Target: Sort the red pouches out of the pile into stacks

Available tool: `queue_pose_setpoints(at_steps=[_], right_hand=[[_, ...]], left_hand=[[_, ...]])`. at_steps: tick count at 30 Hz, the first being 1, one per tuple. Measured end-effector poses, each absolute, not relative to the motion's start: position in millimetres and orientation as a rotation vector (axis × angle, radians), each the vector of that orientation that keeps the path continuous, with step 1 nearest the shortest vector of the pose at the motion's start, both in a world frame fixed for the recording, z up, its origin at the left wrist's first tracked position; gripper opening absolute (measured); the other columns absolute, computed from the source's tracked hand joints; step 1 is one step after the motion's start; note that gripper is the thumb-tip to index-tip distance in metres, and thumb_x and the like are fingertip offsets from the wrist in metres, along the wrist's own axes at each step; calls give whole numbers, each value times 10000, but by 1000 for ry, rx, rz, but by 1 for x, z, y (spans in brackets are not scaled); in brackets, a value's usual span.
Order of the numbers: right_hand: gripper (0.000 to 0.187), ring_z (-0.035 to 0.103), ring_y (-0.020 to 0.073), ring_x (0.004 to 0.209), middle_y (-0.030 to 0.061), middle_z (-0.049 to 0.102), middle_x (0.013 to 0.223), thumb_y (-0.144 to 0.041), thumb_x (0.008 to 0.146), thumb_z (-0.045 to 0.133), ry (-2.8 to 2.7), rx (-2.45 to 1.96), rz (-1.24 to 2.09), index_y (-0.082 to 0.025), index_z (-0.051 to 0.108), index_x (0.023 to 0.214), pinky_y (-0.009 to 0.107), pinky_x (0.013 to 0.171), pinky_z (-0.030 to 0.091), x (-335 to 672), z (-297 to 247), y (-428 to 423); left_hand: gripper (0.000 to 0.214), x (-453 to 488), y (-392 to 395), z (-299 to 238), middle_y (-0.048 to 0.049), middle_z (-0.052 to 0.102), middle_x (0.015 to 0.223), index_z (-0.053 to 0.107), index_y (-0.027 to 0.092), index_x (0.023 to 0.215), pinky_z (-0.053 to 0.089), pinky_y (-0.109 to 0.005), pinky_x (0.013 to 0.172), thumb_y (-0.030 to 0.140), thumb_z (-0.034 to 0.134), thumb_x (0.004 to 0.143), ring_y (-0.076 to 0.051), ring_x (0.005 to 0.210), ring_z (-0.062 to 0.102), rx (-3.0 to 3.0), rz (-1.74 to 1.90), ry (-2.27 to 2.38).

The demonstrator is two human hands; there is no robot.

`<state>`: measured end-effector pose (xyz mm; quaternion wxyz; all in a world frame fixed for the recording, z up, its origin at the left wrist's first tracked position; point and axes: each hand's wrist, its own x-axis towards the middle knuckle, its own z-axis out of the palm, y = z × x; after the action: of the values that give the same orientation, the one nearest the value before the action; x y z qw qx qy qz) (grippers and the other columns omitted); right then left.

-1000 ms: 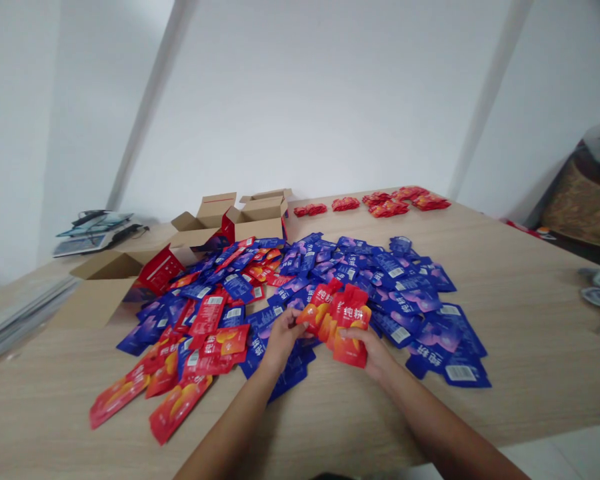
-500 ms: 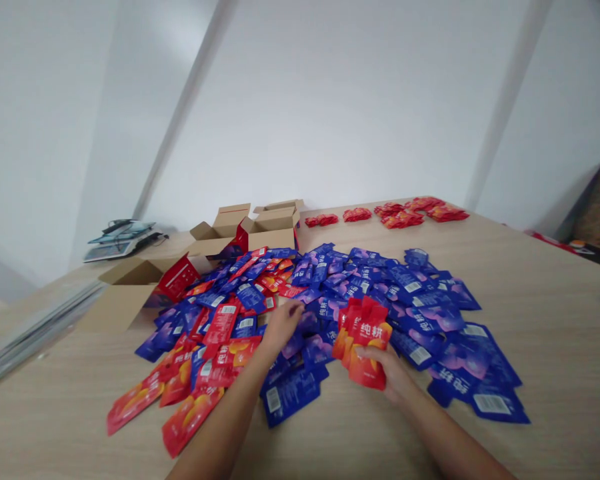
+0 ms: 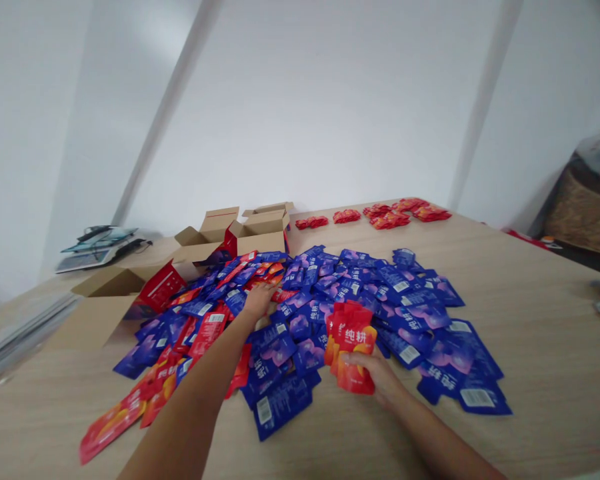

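My right hand point(image 3: 370, 367) is closed around a small fanned stack of red pouches point(image 3: 353, 337) with orange fruit prints, held upright above the near side of the pile. Out in the middle of the pile, my left hand point(image 3: 260, 300) reaches down with fingers stretched over red pouches point(image 3: 283, 295); its fingertips are small and partly hidden. Blue pouches point(image 3: 330, 280) with purple prints lie heaped around it and spread to the right. Long red pouches point(image 3: 117, 423) lie to the left, partly covered by my left forearm.
Open cardboard boxes point(image 3: 263, 241) stand behind the pile, and another open box point(image 3: 97, 310) is at its left. Red pouch bundles point(image 3: 390, 219) lie along the table's far edge. At the far left are a flat device with folded items point(image 3: 100, 247) and long strips point(image 3: 27, 343).
My left hand has moved left and farther into the pile, over red pouches, from above the blue ones. My right hand still holds the red stack. The view has shifted slightly right.
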<state>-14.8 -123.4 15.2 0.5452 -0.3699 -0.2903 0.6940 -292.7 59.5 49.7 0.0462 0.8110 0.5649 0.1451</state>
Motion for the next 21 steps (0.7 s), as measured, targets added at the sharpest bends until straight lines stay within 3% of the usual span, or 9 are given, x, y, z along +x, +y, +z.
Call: queue_pose_setpoints(at_steps=[3, 6, 8, 10, 15, 21], right_hand=[[379, 676, 286, 724, 54, 718, 825, -230, 545, 728, -702, -868, 1658, -222, 657, 916, 415, 679, 535, -16, 19, -124], [363, 671, 267, 683, 41, 716, 787, -212, 534, 716, -677, -848, 1690, -221, 656, 892, 401, 653, 544, -17, 23, -125], [323, 667, 253, 660, 30, 715, 763, -204, 535, 706, -646, -824, 1720, -217, 654, 853, 391, 644, 546, -15, 23, -126], [293, 666, 237, 646, 22, 718, 763, -194, 530, 705, -618, -806, 1735, -214, 651, 817, 371, 634, 543, -13, 22, -127], [307, 661, 218, 601, 16, 721, 715, -180, 506, 711, -627, -780, 1767, -198, 665, 809, 336, 596, 526, -4, 20, -129], [437, 685, 260, 791, 25, 739, 854, -132, 463, 723, -803, -734, 1880, -217, 679, 890, 366, 753, 520, -6, 29, -137]], left_hand=[[316, -291, 55, 62, -120, 665, 1078, 671, 212, 988, 326, -401, 1018, 108, 523, 728, -280, 1094, 546, 2485, 540, 1680], [261, -280, 46, 81, -93, 659, 1021, 649, 221, 943, 362, -386, 979, 158, 455, 780, -252, 1037, 557, 2322, 1061, 1634], [219, -266, 38, 93, -60, 640, 957, 610, 218, 926, 416, -349, 893, 211, 437, 791, -218, 936, 570, 2035, 1473, 1540], [154, -248, 26, 100, -20, 604, 808, 572, 207, 842, 451, -291, 755, 238, 444, 762, -172, 764, 560, 1690, 1659, 1389], [133, -192, -13, 84, 32, 377, 500, 411, 204, 553, 402, -235, 531, 244, 437, 678, -113, 484, 398, 1199, 1333, 1009], [225, -144, -42, 69, 42, 269, 475, 304, 204, 502, 312, -219, 420, 217, 494, 623, -83, 407, 318, 889, 990, 647]])
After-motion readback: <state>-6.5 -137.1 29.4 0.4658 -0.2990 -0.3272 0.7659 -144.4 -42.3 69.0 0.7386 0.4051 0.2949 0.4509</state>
